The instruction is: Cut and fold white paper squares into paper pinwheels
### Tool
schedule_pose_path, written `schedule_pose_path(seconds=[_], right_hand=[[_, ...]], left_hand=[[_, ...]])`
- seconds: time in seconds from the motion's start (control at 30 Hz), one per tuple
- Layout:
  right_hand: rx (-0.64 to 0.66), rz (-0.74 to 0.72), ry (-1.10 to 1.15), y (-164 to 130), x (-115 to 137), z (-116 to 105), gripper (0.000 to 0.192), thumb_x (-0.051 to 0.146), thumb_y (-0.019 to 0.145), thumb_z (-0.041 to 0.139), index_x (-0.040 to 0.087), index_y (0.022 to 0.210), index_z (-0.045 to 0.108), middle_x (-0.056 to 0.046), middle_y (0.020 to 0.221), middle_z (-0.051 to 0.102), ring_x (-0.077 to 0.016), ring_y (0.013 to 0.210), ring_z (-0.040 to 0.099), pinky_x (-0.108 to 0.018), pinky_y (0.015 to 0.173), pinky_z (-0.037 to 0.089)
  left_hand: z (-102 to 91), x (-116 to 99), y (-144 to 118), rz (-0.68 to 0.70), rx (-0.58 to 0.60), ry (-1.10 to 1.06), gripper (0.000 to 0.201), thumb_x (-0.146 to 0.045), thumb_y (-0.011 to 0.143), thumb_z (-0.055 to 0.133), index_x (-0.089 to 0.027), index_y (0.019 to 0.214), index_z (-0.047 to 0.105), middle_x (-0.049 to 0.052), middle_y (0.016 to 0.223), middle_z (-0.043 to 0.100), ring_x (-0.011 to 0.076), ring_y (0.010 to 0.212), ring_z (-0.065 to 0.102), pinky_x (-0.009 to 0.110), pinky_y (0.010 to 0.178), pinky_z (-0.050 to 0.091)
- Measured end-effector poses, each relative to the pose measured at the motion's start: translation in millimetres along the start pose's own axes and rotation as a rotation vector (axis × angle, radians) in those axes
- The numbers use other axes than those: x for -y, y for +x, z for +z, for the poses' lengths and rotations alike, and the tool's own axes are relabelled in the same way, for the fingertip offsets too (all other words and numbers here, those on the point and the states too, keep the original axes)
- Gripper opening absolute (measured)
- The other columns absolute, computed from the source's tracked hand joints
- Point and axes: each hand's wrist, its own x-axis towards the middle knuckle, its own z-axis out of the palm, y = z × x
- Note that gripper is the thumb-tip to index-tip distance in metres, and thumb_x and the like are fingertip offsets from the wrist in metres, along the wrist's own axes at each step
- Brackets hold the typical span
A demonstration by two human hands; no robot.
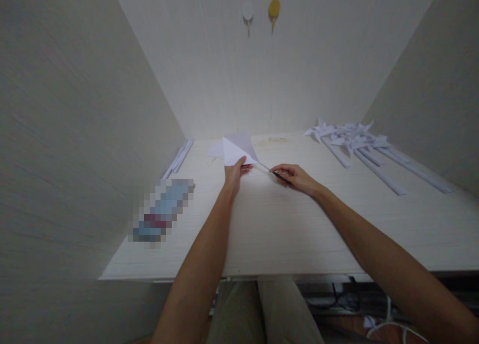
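Note:
My left hand [235, 172] is closed on the lower edge of a sheet of white paper [239, 147], thumb on top and fingers beneath. A diagonal fold crosses the sheet, with a lighter triangular flap lying over the greyer part. In my right hand [294, 177] is a slim knife [280, 177] with a dark handle. Its thin blade points up and left and reaches the paper's right corner; whether it lies inside the fold I cannot tell. Behind the held sheet, more white paper [215, 149] lies flat on the white table [284, 234].
Several paper pinwheels [352, 137] on rolled paper sticks [379, 172] lie at the right. Rolled paper tubes [181, 157] rest by the left wall, near a blurred-out flat object [164, 209]. Two hooks [274, 7] hang on the back wall. Cables [389, 324] show under the table.

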Motion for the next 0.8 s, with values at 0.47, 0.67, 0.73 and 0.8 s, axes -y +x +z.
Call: schedule_pose_path(seconds=[0.47,0.67,0.73,0.8], right_hand=[[-0.01,-0.009,-0.002,-1.9,3.3,0.1,0.035,0.041,0.071,0.058,0.015,0.093,0.058,0.003,0.06,0.045,-0.0072,0.048,0.039,-0.022,0.044,0.029],[-0.004,-0.05,-0.025,-1.2,1.8,-0.6,0.034,0.041,0.073,0.056,0.013,0.093,0.057,0.004,0.058,0.043,-0.0067,0.047,0.037,-0.022,0.045,0.028],[-0.004,-0.053,-0.032,-0.7,0.7,-0.6,0.035,0.041,0.073,0.056,0.013,0.093,0.057,0.005,0.056,0.042,-0.0068,0.047,0.036,-0.022,0.045,0.028],[-0.005,-0.061,-0.041,-0.5,0.0,-0.6,0.034,0.042,0.074,0.055,0.013,0.093,0.057,0.005,0.054,0.042,-0.0069,0.047,0.036,-0.022,0.045,0.027]], left_hand=[[2.9,8.1,-1.3,0.02,0.055,0.07,0.012,-0.02,0.067,0.063,-0.011,0.073,0.058,0.003,0.058,0.063,0.0099,0.047,0.058,0.02,0.047,0.045],[3.6,8.0,-2.6,0.047,0.061,0.08,0.012,-0.019,0.066,0.063,-0.01,0.072,0.059,0.003,0.058,0.063,0.0102,0.046,0.058,0.02,0.046,0.045],[4.5,7.7,-3.3,0.057,0.045,0.091,0.012,-0.019,0.067,0.063,-0.009,0.074,0.059,0.003,0.059,0.064,0.0098,0.046,0.057,0.019,0.045,0.045],[5.3,7.9,-3.8,0.057,0.037,0.098,0.012,-0.019,0.068,0.062,-0.009,0.075,0.06,0.003,0.061,0.064,0.0097,0.046,0.057,0.02,0.046,0.045]])
